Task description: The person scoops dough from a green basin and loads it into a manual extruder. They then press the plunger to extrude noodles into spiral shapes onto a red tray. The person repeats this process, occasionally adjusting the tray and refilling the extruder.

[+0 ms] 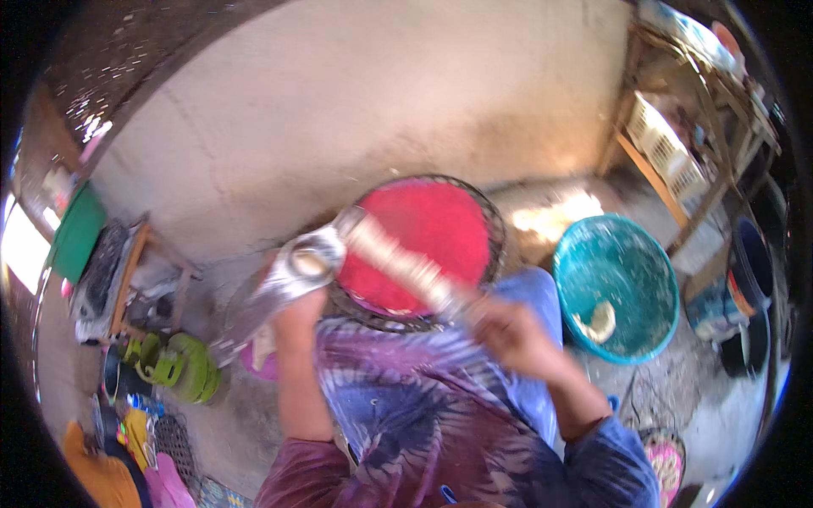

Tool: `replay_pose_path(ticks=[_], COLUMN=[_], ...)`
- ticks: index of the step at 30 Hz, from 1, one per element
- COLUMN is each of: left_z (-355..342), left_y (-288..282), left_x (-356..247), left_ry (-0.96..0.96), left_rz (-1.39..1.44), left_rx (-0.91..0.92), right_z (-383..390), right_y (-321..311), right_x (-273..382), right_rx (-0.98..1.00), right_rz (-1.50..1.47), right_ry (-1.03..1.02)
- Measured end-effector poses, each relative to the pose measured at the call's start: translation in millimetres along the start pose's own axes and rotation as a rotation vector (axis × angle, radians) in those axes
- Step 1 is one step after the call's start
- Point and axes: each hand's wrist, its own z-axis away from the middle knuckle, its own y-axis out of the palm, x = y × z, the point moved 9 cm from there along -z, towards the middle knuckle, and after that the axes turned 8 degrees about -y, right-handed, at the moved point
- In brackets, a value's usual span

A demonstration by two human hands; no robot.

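Left hand [299, 311]: raised over the left side of the lap, gripping a shiny metal tube [264, 296] whose round mouth faces the wearer; the fingers are mostly hidden behind it.
Right hand [512, 337]: closed round the grey near end of a pale, thick rod [394, 256], over the right thigh.
Pale rod: slanting from the right hand up and leftward across the red disc, its far end just beside the metal tube; motion blur makes its make-up hard to judge, though it may be coated in dough.
Red disc [440, 222]: lying flat before the knees, close to the pale wall [373, 93], inside a dark openwork rim [500, 224].
Teal basin [663, 254]: on the floor to the right, smeared with white inside, with a curved lump of pale dough [599, 323] toward its lower left.
Lower right: a pink tray [655, 461] bearing small pale pieces, partly cut off by the dark rim of the view.
Left side: a green gas cylinder [195, 368] on the floor, near a wooden stool [128, 279].
Upper right: a white plastic crate [665, 148] on a wooden rack [652, 179].
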Motion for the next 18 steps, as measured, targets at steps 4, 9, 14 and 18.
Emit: replay_pose_path(ticks=[4,9,14,18], left_z=[-2.3,-12.2,-7.8,43.2], left_y=[-57.3,-93.2,-43.4,50.1], left_x=[70.2,116.4,25.8,-69.6], left_ry=[0.005,-0.197,-0.259,-0.831], left_rz=[-0.103,1.627,1.892,2.337], left_rx=[0.012,0.404,0.464,0.572], right_z=[89.8,245.4,174.3,81.7], right_y=[-157.2,-203.0,-151.3,16.2], right_x=[-63.0,-173.2,-142.0,-75.4], right_rx=[-0.216,0.365,0.127,0.004], right_rz=[0.752,1.127,0.804,-0.751], right_ry=[0.555,1.419,0.87,0.559])
